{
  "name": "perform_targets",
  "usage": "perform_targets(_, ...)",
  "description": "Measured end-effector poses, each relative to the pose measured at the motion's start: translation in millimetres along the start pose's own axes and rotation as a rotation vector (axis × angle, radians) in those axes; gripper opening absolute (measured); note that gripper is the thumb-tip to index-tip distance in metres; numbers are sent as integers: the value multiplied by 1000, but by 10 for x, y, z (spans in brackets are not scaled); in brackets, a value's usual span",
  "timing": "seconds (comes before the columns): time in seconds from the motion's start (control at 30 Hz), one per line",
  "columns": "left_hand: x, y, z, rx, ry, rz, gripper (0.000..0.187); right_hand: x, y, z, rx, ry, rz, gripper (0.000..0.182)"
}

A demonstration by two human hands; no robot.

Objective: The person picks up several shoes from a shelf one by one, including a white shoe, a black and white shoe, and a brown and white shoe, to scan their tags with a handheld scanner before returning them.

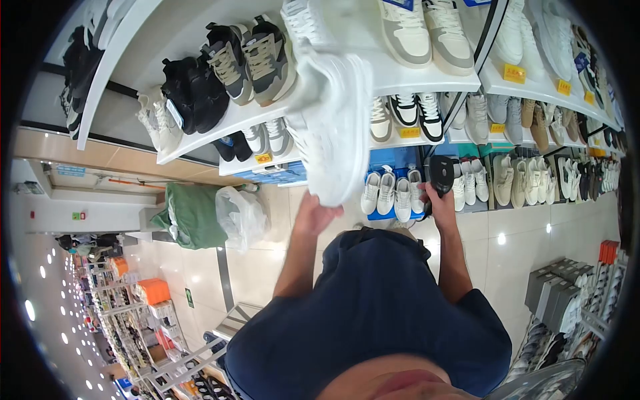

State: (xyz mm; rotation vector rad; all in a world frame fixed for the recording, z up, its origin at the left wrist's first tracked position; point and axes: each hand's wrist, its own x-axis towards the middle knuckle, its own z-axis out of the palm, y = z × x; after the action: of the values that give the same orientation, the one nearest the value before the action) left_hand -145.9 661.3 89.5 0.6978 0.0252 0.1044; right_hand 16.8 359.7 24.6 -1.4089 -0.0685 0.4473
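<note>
A white sneaker [337,133], somewhat blurred, is held up in front of the shelves by my left hand [319,215]. The fingers grip its lower end, partly hidden behind it. In my right hand [440,205] is a black handheld barcode scanner [441,173], with the fingers wrapped around its handle. Behind the scanner stand white sneakers [403,200] at the bottom of the shelving. Above the raised sneaker, the upper shelf [400,81] carries grey-and-white sneakers [407,33] and grey-and-black sneakers [267,60].
More shoe shelves with yellow price tags [514,73] run off to the right. On the floor at left are a green sack [193,215] and a clear plastic bag [241,219]. Grey shoeboxes [553,293] are stacked at right. A metal rack [233,321] stands lower left.
</note>
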Motion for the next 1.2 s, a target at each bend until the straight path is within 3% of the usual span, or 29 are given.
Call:
perform_targets(0.03,-188,-109,-255,-89,24,-91,72,-35,-46,108,-6,-23,-7,17)
perform_targets(0.13,-513,-308,-391,-98,152,-245,67,-166,-86,466,3,-50,-34,20)
perform_targets(0.2,-608,-285,-341,-91,136,-324,60,-268,-79,695,235,-65,-114,29)
perform_targets(0.23,-674,-265,-320,-73,123,-401,56,-315,-90,778,326,-74,-78,51)
perform_targets(0.37,-921,-356,-625,-69,181,-547,56,-192,383,700,783,-212,-137,56)
perform_targets(0.4,-950,-321,-653,-42,115,-580,56,-219,352,759,777,-206,-138,56)
perform_targets(0.47,-1009,-284,-697,-18,44,-616,57,-302,215,917,729,27,2,57)
perform_targets(0.67,-1074,-155,-756,103,-44,-744,60,-435,197,1030,649,8,-28,56)
perform_targets(0.73,-1064,-143,-782,53,65,-818,61,-481,128,1074,642,26,-17,56)
perform_targets(0.83,-911,-72,-457,25,142,-746,68,-495,55,1104,630,42,-47,55)
perform_targets(1.2,-689,-345,-331,45,175,-698,68,-310,-44,881,672,73,-67,51)
